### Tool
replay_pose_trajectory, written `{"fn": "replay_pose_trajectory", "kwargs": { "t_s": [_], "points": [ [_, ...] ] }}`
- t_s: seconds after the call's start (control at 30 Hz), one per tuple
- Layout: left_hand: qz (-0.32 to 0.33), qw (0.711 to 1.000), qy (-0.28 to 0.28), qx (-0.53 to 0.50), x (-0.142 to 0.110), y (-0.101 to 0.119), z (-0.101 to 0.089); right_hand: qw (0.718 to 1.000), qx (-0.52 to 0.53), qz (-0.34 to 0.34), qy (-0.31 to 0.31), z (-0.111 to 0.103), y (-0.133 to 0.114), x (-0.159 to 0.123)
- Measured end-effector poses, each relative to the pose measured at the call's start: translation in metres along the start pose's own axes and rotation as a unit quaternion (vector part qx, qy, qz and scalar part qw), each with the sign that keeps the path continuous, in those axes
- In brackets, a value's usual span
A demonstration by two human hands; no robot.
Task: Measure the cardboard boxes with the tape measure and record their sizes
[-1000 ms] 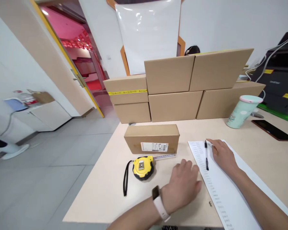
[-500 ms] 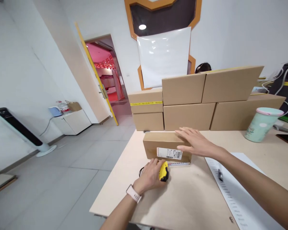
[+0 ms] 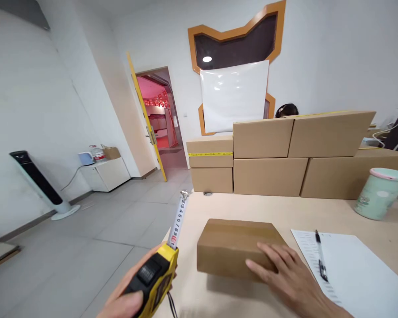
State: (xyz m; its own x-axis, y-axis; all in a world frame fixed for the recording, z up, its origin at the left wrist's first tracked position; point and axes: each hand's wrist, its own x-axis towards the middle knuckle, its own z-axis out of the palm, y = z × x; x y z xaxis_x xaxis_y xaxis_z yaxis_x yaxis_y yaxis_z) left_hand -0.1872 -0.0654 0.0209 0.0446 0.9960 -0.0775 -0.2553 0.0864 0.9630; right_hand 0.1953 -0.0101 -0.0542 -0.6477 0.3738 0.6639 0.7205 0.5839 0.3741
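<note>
My left hand [image 3: 129,300] is wrapped around a yellow and black tape measure [image 3: 155,274], thumb on its side. A short length of printed blade [image 3: 178,221] sticks out of it, metal hook at the top, past the table's left edge. My right hand [image 3: 285,271] grips the right end of a small brown cardboard box [image 3: 228,247], thumb on the front face and fingers over the top. The box is tilted, with a shadow under its front edge. Its label does not show.
Several larger cardboard boxes [image 3: 268,176] are stacked along the far side, a person's head [image 3: 287,110] behind them. At the right are a sheet of paper [image 3: 361,260], a pen [image 3: 321,256] on it and a mint-green cup [image 3: 381,198]. An open door [image 3: 146,119] stands beyond.
My left hand has raised the tape measure off the table, away from the box, to the left. My right hand has gripped the box and turned it, bringing it nearer; its label has gone from view.
</note>
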Motion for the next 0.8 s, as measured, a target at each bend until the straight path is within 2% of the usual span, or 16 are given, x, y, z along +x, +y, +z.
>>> {"fn": "replay_pose_trajectory", "kwargs": {
  "t_s": [0.1,0.17,0.23,0.27,0.3,0.37,0.43,0.5,0.57,0.63,0.73,0.8],
  "points": [
    [-0.021,1.0,0.014,-0.007,0.008,0.014,0.015,0.998,-0.003,-0.055,-0.02,-0.002,-0.013,-0.03],
    [-0.042,0.999,-0.018,0.011,0.015,0.014,0.022,0.998,0.038,-0.05,-0.023,-0.006,-0.014,-0.039],
    [-0.06,0.994,-0.077,0.041,0.022,0.01,0.027,0.993,0.113,0.016,-0.015,-0.015,-0.014,-0.038],
    [-0.07,0.99,-0.109,0.058,0.025,0.009,0.031,0.983,0.162,0.081,-0.01,-0.02,-0.014,-0.034],
    [-0.081,0.983,-0.146,0.076,0.029,0.009,0.036,0.963,0.218,0.156,-0.004,-0.027,-0.014,-0.028],
    [-0.114,0.962,-0.222,0.111,0.034,0.011,0.052,0.894,0.34,0.292,0.008,-0.04,-0.014,-0.014],
    [-0.167,0.929,-0.295,0.148,0.039,0.017,0.072,0.82,0.445,0.36,0.015,-0.05,-0.014,-0.004],
    [-0.23,0.891,-0.342,0.191,0.043,0.022,0.091,0.77,0.505,0.39,0.0,-0.057,-0.012,-0.001],
    [-0.265,0.863,-0.364,0.229,0.048,0.024,0.103,0.736,0.526,0.424,-0.041,-0.059,-0.01,-0.005],
    [-0.267,0.851,-0.378,0.247,0.053,0.024,0.107,0.704,0.54,0.455,-0.075,-0.059,-0.007,-0.01],
    [-0.24,0.843,-0.406,0.257,0.063,0.026,0.102,0.667,0.575,0.463,-0.098,-0.054,0.005,-0.011],
    [-0.207,0.842,-0.416,0.275,0.07,0.031,0.095,0.655,0.589,0.463,-0.101,-0.047,0.021,-0.006]
  ]
}}
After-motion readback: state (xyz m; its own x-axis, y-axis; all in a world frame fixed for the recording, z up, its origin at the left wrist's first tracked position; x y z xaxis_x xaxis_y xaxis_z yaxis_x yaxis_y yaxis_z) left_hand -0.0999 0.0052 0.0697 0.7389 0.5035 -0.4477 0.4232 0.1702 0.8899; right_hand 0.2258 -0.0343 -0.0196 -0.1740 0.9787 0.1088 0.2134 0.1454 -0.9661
